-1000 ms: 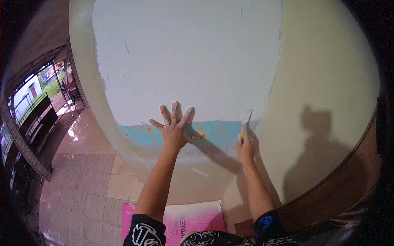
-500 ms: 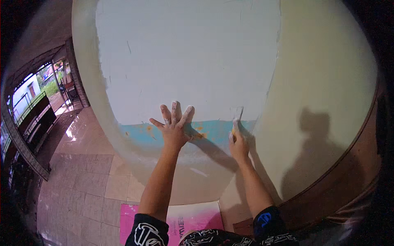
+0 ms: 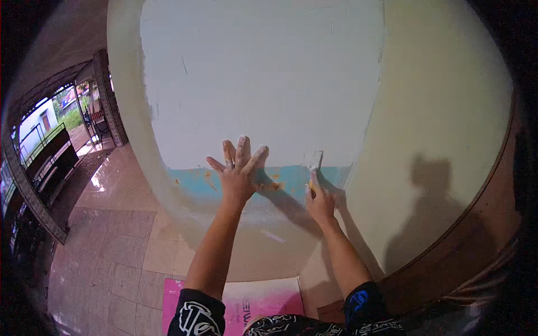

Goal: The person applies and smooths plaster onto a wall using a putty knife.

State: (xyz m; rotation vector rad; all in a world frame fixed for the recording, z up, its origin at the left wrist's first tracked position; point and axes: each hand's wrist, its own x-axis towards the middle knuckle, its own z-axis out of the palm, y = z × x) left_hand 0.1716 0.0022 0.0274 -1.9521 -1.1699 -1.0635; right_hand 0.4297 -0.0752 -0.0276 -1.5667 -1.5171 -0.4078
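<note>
Against the wall, my left hand (image 3: 239, 173) lies with its fingers spread over the lower edge of the white coated area (image 3: 258, 84). White smears cover its fingertips. A turquoise band (image 3: 199, 182) with orange-brown spots runs beneath that white area. To the right, my right hand (image 3: 320, 199) is closed round the yellow handle of a putty knife (image 3: 315, 161). The knife's blade points upward, at the border of the white and the turquoise. Part of the handle is hidden by my fingers.
A pink and white box or board (image 3: 263, 299) lies low in front of me. Cream wall (image 3: 443, 101) extends to the right, bearing my shadow. Floor tiles (image 3: 120, 252) stretch to the left, towards an open doorway (image 3: 84, 117) with daylight outside.
My right hand and the putty knife have shifted a little left along the white-turquoise border. My left hand stays spread on the wall. The whole view has moved slightly.
</note>
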